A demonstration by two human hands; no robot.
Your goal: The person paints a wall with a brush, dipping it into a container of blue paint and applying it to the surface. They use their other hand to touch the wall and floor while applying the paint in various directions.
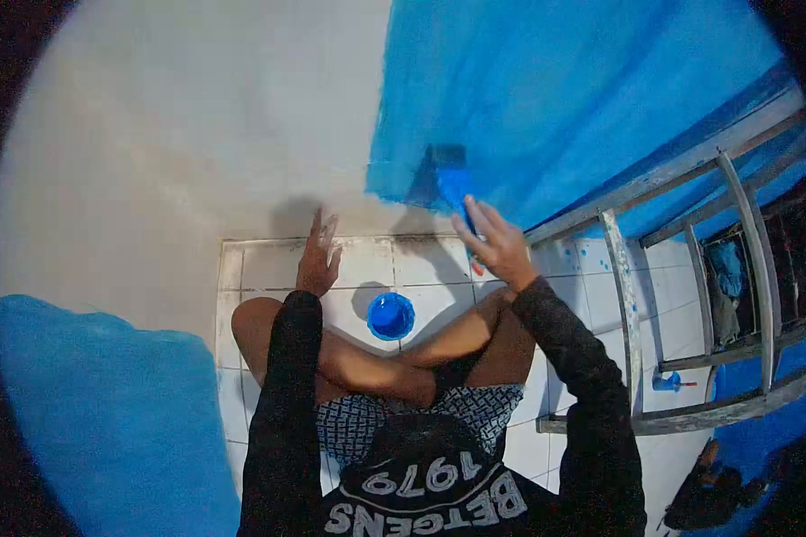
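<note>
My right hand (500,243) is closed around the handle of a paintbrush (454,182) with a blue ferrule and dark bristles. The bristles overlap the blue-painted part of the wall (546,98), near its lower left edge. Held up in front of the bare, pale wall (242,116), my left hand (318,255) has its fingers stretched out and nothing in it. On the tiles between my hands and my crossed legs stands a small tub of blue paint (390,316).
A wooden ladder (622,304) lies along the right side, close to my right arm. White floor tiles (546,452) carry blue drips near the wall. Another blue-painted wall (107,403) is at left. A small blue item (668,382) rests beyond the ladder, with dark shoes (712,492) at lower right.
</note>
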